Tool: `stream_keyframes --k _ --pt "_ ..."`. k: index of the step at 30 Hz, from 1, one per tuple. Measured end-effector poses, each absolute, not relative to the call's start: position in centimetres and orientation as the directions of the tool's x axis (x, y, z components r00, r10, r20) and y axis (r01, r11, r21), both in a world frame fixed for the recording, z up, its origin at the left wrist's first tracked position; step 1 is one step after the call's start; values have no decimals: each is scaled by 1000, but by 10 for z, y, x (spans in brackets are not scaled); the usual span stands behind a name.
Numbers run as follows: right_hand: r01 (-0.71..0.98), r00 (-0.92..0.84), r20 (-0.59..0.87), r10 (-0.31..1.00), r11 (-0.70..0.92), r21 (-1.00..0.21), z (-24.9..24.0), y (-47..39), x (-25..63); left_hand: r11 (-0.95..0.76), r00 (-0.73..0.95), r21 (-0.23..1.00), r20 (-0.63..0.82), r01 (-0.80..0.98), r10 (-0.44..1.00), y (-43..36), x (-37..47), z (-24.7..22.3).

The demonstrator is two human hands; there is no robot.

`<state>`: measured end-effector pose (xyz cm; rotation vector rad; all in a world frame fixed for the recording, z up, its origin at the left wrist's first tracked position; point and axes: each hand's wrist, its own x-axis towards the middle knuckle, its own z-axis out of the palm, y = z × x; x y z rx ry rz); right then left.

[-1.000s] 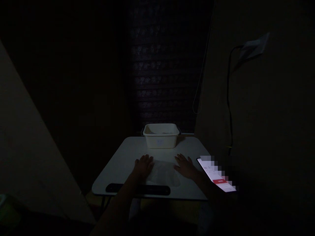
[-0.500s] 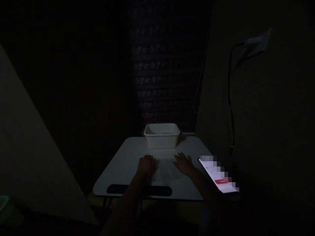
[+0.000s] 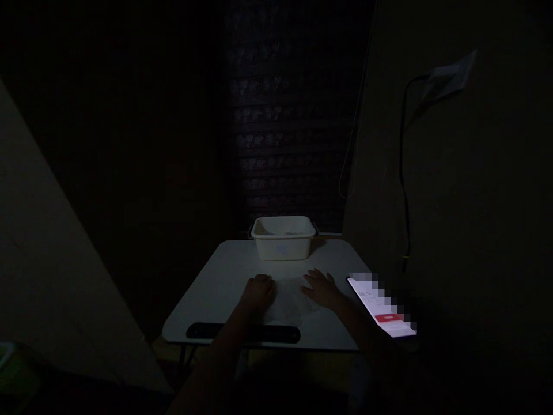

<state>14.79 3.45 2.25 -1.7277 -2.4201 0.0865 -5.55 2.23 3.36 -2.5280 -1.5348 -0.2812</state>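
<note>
A thin, clear plastic sheet or bag [image 3: 287, 302] lies flat on the white table [image 3: 207, 294]; the dim light hides its exact kind and edges. At its left edge, my left hand [image 3: 260, 292] rests with fingers bent and drawn together on the plastic. My right hand [image 3: 322, 289] is open over the right part of the sheet, fingers spread and palm down. Beyond both hands stands a white plastic tub [image 3: 283, 248] with dark side handles and some pale contents just showing inside.
A lit phone [image 3: 382, 308] lies at the table's right edge. A dark slotted strip [image 3: 276, 334] runs along the near edge. A black cable [image 3: 401, 155] hangs from a wall outlet [image 3: 449, 75] on the right. Behind the tub is a dark patterned blind [image 3: 268, 115].
My right hand has shifted slightly left over the plastic. My left hand stays at the left edge, its fingers a little more bent. The tub and phone remain in place.
</note>
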Motion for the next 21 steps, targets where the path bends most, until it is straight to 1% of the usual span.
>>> stream_keyframes --k 3,6,10,15,21 --pt "925 -337 65 939 343 -166 24 31 152 -432 433 -61 233 900 870 20 -59 36" --pt "915 -359 30 933 358 -186 25 28 155 -365 375 -86 206 927 904 18 -62 39" --pt "905 -381 21 924 378 -193 26 26 157 -281 295 -101 190 955 936 18 -66 40" --pt "906 -387 10 922 382 -184 24 28 155 -250 257 -60 168 966 952 21 -68 41" --pt "940 -292 55 955 297 -166 20 37 151 -212 209 -1 168 977 963 23 -58 43"
